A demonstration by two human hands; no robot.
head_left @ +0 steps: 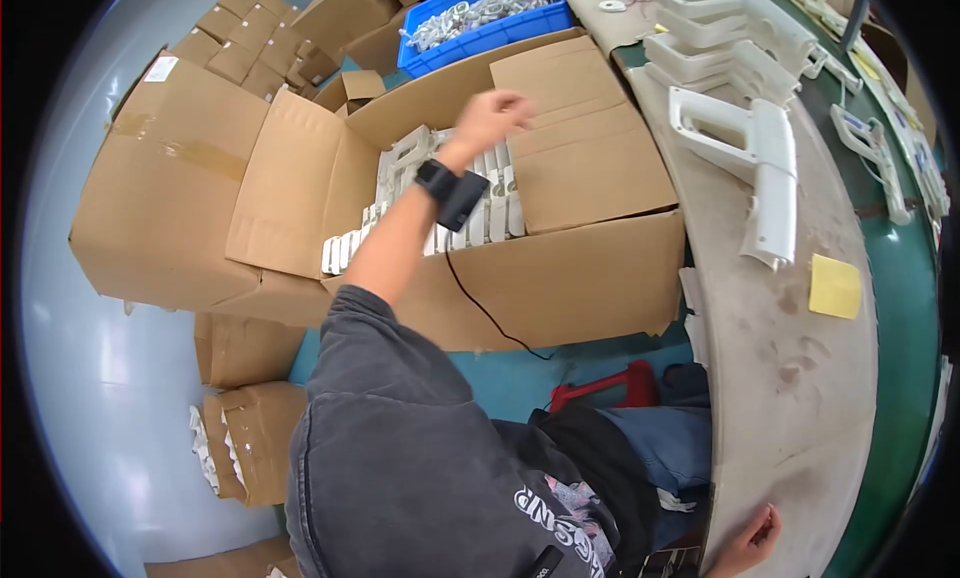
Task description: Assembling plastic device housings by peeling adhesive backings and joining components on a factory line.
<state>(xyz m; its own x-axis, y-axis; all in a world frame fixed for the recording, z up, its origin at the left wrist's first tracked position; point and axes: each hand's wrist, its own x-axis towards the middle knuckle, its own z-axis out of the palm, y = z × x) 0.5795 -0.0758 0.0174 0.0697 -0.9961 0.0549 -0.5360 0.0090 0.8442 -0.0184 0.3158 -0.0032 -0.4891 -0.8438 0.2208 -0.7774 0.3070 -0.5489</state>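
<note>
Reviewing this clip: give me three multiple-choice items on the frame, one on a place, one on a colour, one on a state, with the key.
1. Where is the left hand?
A. over the open cardboard box
B. on the floor
C. in the blue bin

2. What colour is the square pad on the workbench?
A. red
B. yellow
C. black

3. What is the right hand doing?
A. lifting a white part
B. resting on the workbench edge
C. gripping a cable

Key: 1 A, the hand hangs above the box of white parts. 2 B, the pad is yellow. 3 B, the hand lies flat at the workbench rim, holding nothing.

Plastic parts (480, 218) in open carton (560, 288)
</note>
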